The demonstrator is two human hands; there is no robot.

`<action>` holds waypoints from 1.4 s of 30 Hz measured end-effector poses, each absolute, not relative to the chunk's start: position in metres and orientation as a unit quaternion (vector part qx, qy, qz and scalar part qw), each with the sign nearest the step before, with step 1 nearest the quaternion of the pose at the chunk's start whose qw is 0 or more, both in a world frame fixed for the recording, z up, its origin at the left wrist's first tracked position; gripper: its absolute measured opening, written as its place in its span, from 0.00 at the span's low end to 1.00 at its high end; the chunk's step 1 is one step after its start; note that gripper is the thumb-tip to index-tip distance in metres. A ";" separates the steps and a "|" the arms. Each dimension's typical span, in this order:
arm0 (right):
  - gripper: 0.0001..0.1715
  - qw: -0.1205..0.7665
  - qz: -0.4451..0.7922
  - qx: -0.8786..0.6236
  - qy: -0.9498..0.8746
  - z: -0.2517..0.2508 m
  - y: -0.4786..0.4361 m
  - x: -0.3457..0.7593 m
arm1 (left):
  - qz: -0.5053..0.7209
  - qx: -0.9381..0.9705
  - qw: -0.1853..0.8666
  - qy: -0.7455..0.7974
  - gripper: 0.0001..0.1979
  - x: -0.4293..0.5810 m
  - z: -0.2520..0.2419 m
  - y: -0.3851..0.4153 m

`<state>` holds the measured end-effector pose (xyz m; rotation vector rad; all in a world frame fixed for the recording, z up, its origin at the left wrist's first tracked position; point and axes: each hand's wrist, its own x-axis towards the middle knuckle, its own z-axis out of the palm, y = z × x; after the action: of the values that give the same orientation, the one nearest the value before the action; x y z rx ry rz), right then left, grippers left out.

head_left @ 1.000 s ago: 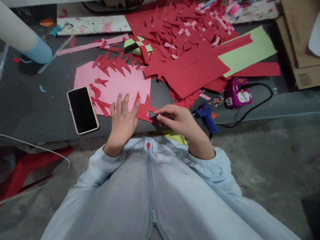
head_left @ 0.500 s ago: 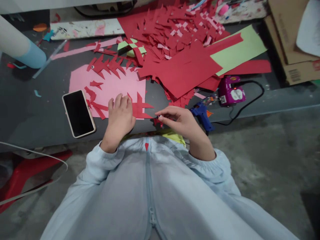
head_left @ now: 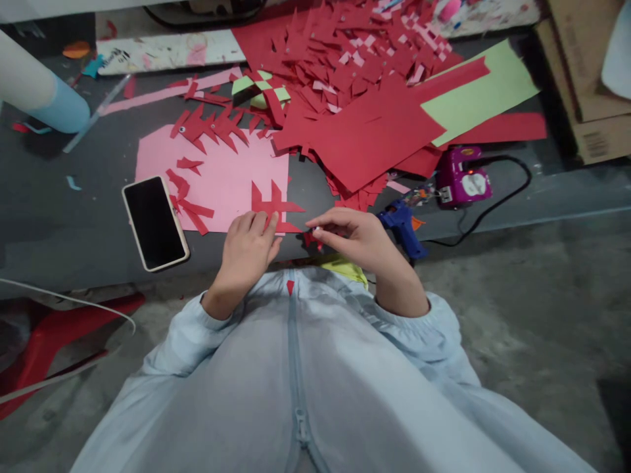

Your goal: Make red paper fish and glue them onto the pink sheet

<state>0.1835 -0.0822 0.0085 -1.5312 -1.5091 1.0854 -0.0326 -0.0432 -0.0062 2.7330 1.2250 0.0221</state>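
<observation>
Cut-paper piece (head_left: pixel 267 207): plain red. Tiny bit (head_left: pixel 316 228): whitish, blurred. Large sheet (head_left: pixel 231 171): plain pink. Woven strips (head_left: pixel 263 85): light green checks. Glue gun (head_left: pixel 405 228): blue. Phone (head_left: pixel 156 226): black screen, pale rim. Jacket (head_left: pixel 241 394): pale blue.

The spiky cutout (head_left: pixel 273 206) looks like matt paper, the glue gun (head_left: pixel 403 222) smooth plastic, the phone screen (head_left: pixel 156 223) glossy.

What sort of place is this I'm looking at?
Probably a craft workspace: the dark table holds a heap of cut red paper, a blue glue gun and a stained white board.
</observation>
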 end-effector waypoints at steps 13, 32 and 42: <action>0.09 0.361 0.440 -0.573 -0.590 0.005 -0.081 0.178 | -0.005 0.900 0.051 0.432 0.27 -0.028 -0.015 -0.048; 0.09 0.391 0.434 -0.558 -0.590 0.009 -0.101 0.180 | -0.018 0.867 0.067 0.494 0.29 -0.007 -0.010 -0.050; 0.09 0.418 0.421 -0.532 -0.604 0.010 -0.129 0.184 | 0.011 0.870 0.038 0.491 0.31 -0.009 -0.015 -0.058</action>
<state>0.1835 -0.1290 0.0103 -1.3351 -1.5149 1.0568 -0.0088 -0.0577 -0.0148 2.6690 1.5062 0.0346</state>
